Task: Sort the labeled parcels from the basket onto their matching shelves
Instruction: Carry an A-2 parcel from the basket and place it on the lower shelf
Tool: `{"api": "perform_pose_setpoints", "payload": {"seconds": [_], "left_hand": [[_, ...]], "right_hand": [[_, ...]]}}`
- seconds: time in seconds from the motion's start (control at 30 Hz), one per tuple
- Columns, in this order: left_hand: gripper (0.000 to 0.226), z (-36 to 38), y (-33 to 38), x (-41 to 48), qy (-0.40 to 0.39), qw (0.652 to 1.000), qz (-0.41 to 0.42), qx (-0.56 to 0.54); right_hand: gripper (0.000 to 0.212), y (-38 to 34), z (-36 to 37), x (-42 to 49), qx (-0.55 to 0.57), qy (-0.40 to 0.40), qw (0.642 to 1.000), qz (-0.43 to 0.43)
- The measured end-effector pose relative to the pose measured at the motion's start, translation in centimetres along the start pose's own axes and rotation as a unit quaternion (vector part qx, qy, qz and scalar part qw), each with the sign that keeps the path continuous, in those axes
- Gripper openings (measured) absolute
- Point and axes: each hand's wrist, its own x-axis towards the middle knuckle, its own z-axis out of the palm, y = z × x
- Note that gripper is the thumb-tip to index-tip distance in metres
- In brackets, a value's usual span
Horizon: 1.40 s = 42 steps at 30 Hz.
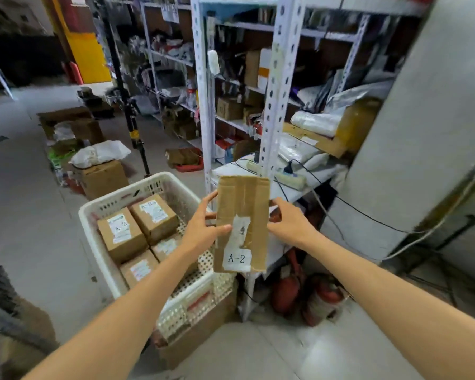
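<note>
**Held item.** A flat cardboard parcel (242, 215) was held upright between both hands, clear of all surfaces. A white label reading "A-2" (237, 259) was fixed at its lower end, below a torn barcode sticker (240, 231).

**Hands.** The left hand (203, 229) pinched the parcel's left edge, with the thumb laid across the front face and the fingers behind. The right hand (288, 220) gripped the opposite edge, with its fingers curled round it. Both forearms were extended forward.

**Basket.** A white perforated plastic basket (121, 194) stood below and to the left of the left hand, resting on a cardboard carton (198, 333). It contained four brown boxes:
- one marked "A-2" (121, 231);
- a second also marked "A-2" (154, 215);
- a third with an unreadable label (139, 268);
- a fourth (165, 246) partly covered by the left forearm.

**Shelving.** A white slotted metal rack (274, 91) stood directly beyond the hands, loaded with boxes and mailer bags. A power strip (288, 178) lay on the low shelf board just past the parcel's top edge. Red fire extinguishers (285, 289) stood on the floor below the right hand.
</note>
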Motion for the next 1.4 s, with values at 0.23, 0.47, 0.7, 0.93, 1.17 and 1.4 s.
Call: {"api": "perform_pose_setpoints", "payload": {"seconds": [0.23,0.47,0.7,0.93,1.17,1.4], "left_hand": [[0.075,11.7,3.8,0.6,-0.129,0.99,0.057,-0.014],[0.078,25.2,9.2,2.1,-0.262,0.959,0.103,-0.022],[0.079,38.7,14.2,0.4,-0.433,0.886,0.161,-0.045],[0.085,49.6,18.3,-4.7,-0.582,0.788,0.189,-0.068],[0.085,56.6,20.9,-10.8,-0.705,0.681,0.178,-0.087],[0.085,61.0,24.0,-15.8,-0.766,0.616,0.155,-0.102]], "right_hand": [[0.038,6.8,-7.9,-8.7,-0.049,0.107,0.989,0.086],[0.044,13.2,-16.7,-16.9,-0.123,0.188,0.953,0.206],[0.047,16.8,-22.5,-26.4,-0.118,0.275,0.889,0.347],[0.039,18.0,-25.0,-36.1,-0.123,0.342,0.794,0.487],[0.055,16.9,-24.0,-43.8,-0.115,0.388,0.696,0.593],[0.055,15.2,-23.8,-47.8,-0.11,0.426,0.626,0.644]]}}
